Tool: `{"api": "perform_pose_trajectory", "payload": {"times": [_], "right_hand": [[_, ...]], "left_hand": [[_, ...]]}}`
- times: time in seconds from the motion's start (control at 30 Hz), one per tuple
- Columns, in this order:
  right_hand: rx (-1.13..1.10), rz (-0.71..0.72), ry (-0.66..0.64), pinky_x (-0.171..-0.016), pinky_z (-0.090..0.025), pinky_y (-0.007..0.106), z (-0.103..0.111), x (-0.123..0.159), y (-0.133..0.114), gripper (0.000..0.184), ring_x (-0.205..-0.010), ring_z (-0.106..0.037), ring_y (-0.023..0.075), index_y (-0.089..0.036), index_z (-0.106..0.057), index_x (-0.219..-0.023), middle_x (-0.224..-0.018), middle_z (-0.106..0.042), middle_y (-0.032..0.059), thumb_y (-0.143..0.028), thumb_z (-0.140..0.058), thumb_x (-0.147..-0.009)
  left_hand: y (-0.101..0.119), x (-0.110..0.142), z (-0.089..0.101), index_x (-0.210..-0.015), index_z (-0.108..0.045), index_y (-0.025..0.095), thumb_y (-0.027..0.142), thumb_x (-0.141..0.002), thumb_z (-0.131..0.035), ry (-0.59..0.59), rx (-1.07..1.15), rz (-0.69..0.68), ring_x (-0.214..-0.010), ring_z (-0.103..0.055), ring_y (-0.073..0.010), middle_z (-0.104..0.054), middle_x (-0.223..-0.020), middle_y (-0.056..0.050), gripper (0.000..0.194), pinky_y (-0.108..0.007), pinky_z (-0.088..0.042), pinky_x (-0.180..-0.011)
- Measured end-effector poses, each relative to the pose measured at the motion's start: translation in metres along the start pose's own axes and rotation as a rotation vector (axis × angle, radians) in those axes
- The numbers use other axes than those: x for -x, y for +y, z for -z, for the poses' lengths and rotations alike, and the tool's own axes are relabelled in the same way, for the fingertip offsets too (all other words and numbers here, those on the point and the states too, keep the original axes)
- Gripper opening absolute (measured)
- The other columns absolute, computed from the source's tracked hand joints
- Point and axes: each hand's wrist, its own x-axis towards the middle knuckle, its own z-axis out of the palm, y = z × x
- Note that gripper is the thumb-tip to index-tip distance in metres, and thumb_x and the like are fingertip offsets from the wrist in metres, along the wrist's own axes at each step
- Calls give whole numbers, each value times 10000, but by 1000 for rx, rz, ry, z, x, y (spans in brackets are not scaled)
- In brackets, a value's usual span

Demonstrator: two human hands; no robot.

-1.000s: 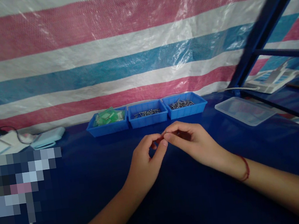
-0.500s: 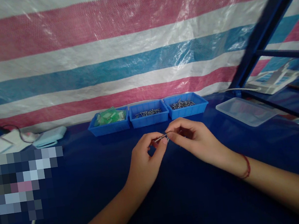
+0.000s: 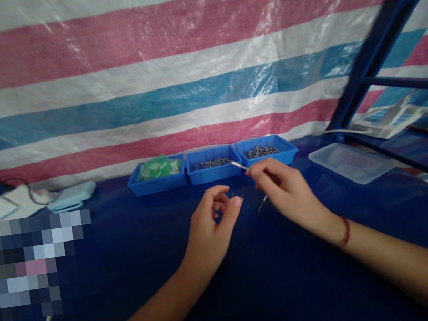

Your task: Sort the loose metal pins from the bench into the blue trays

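Observation:
My right hand pinches a slim, shiny metal pin, which points left and slightly up from thumb and forefinger. Whether it is a screw, nail or rivet is too small to tell. Below those fingers shows a second thin metal pin; whether it lies on the table or hangs from the hand is unclear. My left hand stands beside it, thumb and forefinger apart. Tiny metal ends show just behind the left thumb tip, partly hidden.
Along the back stand three blue trays: one with green packets, one with long metal pins, one with shorter metal pieces. A clear plastic lid lies right on the dark blue table. At left are a light blue case and a cable.
My hands have come apart. The right hand has moved up and right with the pin, while the left thumb and forefinger have spread and let it go.

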Motion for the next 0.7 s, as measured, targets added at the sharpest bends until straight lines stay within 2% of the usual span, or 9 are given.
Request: {"api": "perform_pose_trajectory", "payload": {"times": [0.07,0.1,0.17,0.23,0.37,0.5,0.7], "right_hand": [[223,13,206,-631,-434,278,7,-14,14,225,-685,-568,159,-172,-624,-816,-796,-628,51,-308,-460,-888],[343,23,246,-658,-439,294,11,-20,22,225,-689,-575,171,-167,-637,-828,-805,-633,61,-301,-465,-882],[545,4,209,-700,-446,330,16,-31,38,239,-754,-598,215,-151,-659,-887,-864,-639,94,-297,-470,-873],[648,-36,132,-724,-457,358,18,-34,49,284,-823,-608,255,-126,-652,-989,-945,-631,131,-310,-474,-865],[620,-28,42,-759,-471,374,16,-26,49,359,-867,-611,267,-107,-609,-1093,-995,-619,141,-344,-489,-850],[514,21,-22,-723,-478,352,11,-16,32,329,-757,-606,214,-119,-595,-1087,-983,-619,114,-315,-503,-840],[387,47,-196,-655,-468,306,4,-4,18,293,-679,-572,158,-156,-574,-1095,-1004,-611,80,-281,-510,-838]], "left_hand": [[-2,-1,-1,-1024,-566,190,301,-855,-524,-42,-44,-29,-727,-583,-145,-625,-821,-12,206,-273,-454,-672],[-4,-1,-2,-1007,-580,189,278,-859,-518,-75,-77,-56,-740,-585,-144,-627,-837,-15,184,-273,-455,-686],[-7,-3,-2,-977,-612,189,217,-865,-500,-151,-149,-115,-790,-591,-144,-633,-888,-25,161,-278,-454,-742],[-10,-5,-2,-976,-636,196,173,-867,-485,-224,-230,-151,-863,-591,-155,-636,-941,-33,188,-295,-446,-807],[-17,-9,1,-1049,-636,204,231,-871,-496,-268,-458,-181,-954,-568,-206,-626,-1012,-46,228,-361,-426,-867],[-21,-12,2,-1108,-615,193,383,-849,-532,-285,-661,-210,-965,-553,-249,-616,-1053,-67,331,-393,-426,-845],[-21,-13,1,-981,-650,243,282,-888,-478,-310,-711,-211,-899,-578,-222,-647,-976,-22,199,-350,-423,-758]]}}
